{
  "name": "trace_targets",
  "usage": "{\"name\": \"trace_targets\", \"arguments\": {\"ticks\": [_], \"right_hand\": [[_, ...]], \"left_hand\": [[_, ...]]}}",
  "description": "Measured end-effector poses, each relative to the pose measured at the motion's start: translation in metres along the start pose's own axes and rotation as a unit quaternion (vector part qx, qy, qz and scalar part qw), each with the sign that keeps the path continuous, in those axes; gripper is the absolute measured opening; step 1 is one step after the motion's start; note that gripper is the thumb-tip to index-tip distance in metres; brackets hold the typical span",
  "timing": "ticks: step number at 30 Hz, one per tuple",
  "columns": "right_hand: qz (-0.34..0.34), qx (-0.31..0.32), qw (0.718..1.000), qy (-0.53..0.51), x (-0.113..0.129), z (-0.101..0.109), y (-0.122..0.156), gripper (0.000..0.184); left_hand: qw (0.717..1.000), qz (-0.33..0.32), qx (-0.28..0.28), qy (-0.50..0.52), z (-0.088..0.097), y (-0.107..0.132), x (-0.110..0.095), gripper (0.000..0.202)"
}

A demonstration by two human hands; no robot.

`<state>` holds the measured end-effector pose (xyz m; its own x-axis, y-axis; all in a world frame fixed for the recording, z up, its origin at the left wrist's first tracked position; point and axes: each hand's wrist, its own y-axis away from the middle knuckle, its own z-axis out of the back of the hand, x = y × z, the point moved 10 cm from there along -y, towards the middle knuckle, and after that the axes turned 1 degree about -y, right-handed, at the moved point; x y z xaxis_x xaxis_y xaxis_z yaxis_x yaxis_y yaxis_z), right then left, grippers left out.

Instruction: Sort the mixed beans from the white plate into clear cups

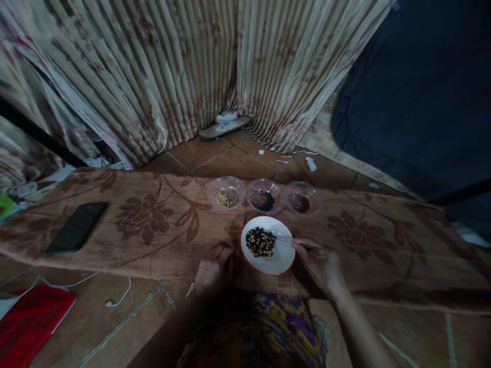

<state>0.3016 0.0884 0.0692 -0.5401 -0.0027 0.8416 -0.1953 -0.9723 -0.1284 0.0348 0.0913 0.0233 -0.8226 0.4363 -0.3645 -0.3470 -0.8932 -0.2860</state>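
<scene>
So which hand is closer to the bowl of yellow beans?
Left. The left hand rests on the mat short of that bowl; the right hand, holding a thin tool, is across the white plate.

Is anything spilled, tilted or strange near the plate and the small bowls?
Nothing stands out. The mixed seeds lie heaped on the white plate, and the three clear bowls stand upright in a row. The right hand holds a thin tool. Only white scraps litter the tiles beyond the mat.
</scene>
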Motion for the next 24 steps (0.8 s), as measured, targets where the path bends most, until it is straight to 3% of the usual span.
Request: {"name": "trace_targets", "arguments": {"ticks": [12,24], "right_hand": [[-0.023,-0.013,0.999,-0.020,-0.012,0.001,0.003,0.030],[0.013,0.021,1.000,-0.003,-0.005,-0.002,0.008,0.028]], "left_hand": [[1.000,-0.006,-0.007,0.009,0.003,0.000,-0.002,0.011],[1.000,-0.010,-0.006,0.013,0.004,-0.001,-0.003,0.011]]}}
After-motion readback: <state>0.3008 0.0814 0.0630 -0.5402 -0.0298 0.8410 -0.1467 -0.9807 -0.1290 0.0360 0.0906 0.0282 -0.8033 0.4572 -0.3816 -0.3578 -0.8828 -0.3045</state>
